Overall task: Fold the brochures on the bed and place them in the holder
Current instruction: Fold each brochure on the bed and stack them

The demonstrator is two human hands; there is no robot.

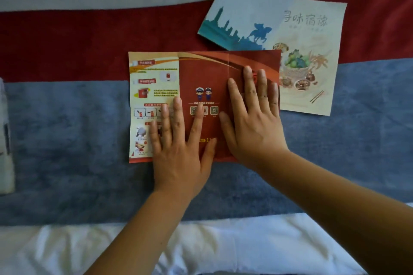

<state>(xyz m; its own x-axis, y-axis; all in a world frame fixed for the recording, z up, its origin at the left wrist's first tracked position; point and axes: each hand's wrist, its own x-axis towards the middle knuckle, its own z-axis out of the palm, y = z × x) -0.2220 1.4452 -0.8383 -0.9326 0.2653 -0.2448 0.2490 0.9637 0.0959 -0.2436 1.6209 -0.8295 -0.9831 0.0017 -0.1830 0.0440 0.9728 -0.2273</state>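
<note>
The top edge crops the blue brochure; print on the red brochure is blurred.

Soft, rather dim light lies evenly over the scene, and the colours are muted. The white sheet at the near edge is the brightest patch. Faint, soft-edged shadows hug the left hand and right hand. The whole frame is slightly blurred, and small print on the red brochure is unreadable. The bed runner stripes bow toward the left and right edges.

Left hand, right hand flat on red brochure, bed runner.
</note>
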